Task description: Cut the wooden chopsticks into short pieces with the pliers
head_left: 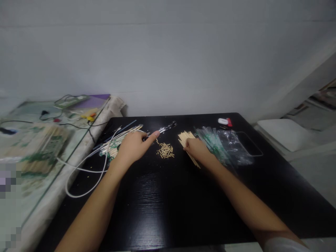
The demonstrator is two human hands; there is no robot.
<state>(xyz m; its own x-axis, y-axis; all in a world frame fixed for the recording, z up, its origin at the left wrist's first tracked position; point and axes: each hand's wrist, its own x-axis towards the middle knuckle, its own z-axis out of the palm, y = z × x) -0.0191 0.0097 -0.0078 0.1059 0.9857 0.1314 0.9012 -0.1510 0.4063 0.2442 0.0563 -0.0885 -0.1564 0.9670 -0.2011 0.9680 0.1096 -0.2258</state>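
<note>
My left hand is closed, thumb stretched out, around a shiny tool of metal with dark parts. Blur and the fingers hide its exact kind. Beneath and beside this hand lies a pile of thin sticks in clear and green-printed wrappers. My right hand has its fingers closed at the near side of a bundle of bare wooden sticks, whose lower ends show below the hand. Between both hands, a small heap of short cut stick pieces is on the black table.
Empty clear and green wrappers lie right of my right hand, next to a dark phone-like slab. A white case with a red part is farther back. A white cable loops at left. Packed stick bundles cover the glass-topped side table.
</note>
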